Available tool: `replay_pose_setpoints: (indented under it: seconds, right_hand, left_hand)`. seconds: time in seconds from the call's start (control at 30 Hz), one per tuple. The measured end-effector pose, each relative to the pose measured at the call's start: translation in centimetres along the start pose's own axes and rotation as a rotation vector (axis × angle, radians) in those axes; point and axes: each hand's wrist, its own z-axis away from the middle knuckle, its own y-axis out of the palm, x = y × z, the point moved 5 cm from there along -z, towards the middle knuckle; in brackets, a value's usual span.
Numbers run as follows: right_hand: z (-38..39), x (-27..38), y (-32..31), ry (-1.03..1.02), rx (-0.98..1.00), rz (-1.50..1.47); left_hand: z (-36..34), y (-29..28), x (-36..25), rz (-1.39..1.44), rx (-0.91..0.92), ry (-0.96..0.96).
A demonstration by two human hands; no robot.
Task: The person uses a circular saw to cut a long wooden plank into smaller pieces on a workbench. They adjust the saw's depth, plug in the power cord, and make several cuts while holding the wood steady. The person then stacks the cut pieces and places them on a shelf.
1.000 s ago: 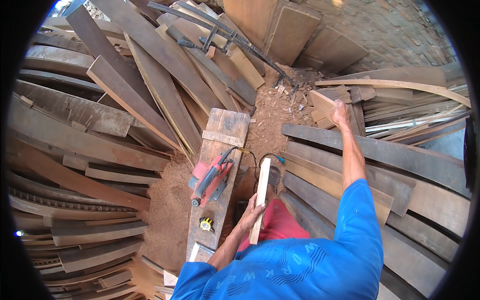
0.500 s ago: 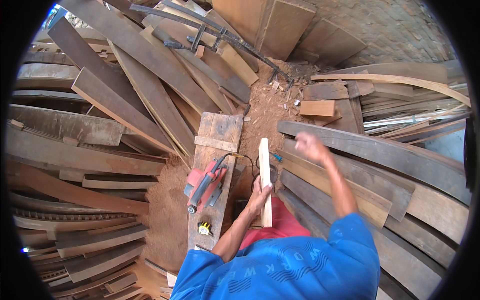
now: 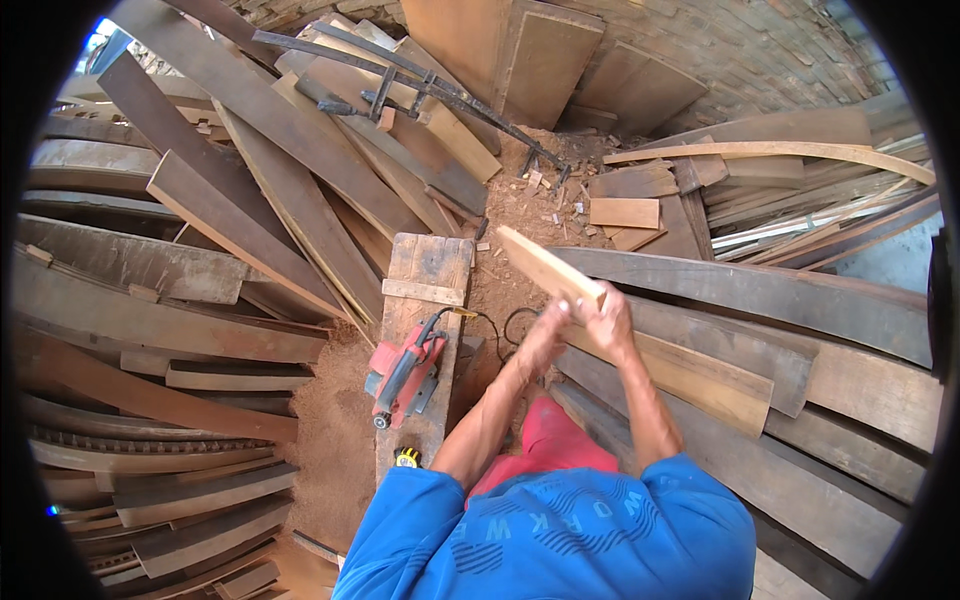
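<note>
A short pale wooden board (image 3: 540, 262) is held up over the sawdust floor, tilted, its far end pointing forward and left. My left hand (image 3: 543, 338) grips its near part from the left side. Close beside it, my right hand (image 3: 609, 325) is closed around the near end; its fingers partly cover the wood. Left of my hands, a red electric hand planer (image 3: 408, 372) with a dark handle rests on a worn wooden bench (image 3: 432, 262). Its black cord loops over the bench edge. A yellow and black tape measure (image 3: 407, 457) lies on the bench near my left sleeve.
Long planks (image 3: 740, 290) are stacked at the right, just under my right forearm. More boards (image 3: 180, 330) fill the left side. Beyond the bench, black bar clamps (image 3: 430, 80) lie across leaning planks. Sawdust (image 3: 335, 440) covers the floor, and a brick wall (image 3: 760, 60) stands behind.
The board has swung from upright before my lap to forward and tilted left. My right hand, raised apart before, has come in and taken hold of it beside my left.
</note>
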Motion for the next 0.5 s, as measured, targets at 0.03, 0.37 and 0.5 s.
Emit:
replay_pose_setpoints:
  seconds: [0.03,0.37,0.5]
  right_hand:
    - [-1.5,-0.4,-0.5,0.017,0.032,0.029]
    - [-11.0,-13.3,-3.4,0.255,-0.046,0.124]
    - [-13.0,-14.9,-4.8,0.3,-0.023,0.241]
  left_hand:
    - [0.9,0.4,1.1,-0.021,0.094,0.01]
    - [10.3,-10.8,17.4,-0.524,-0.146,-0.137]
    - [14.6,-13.6,18.7,-0.671,-0.287,-0.338]
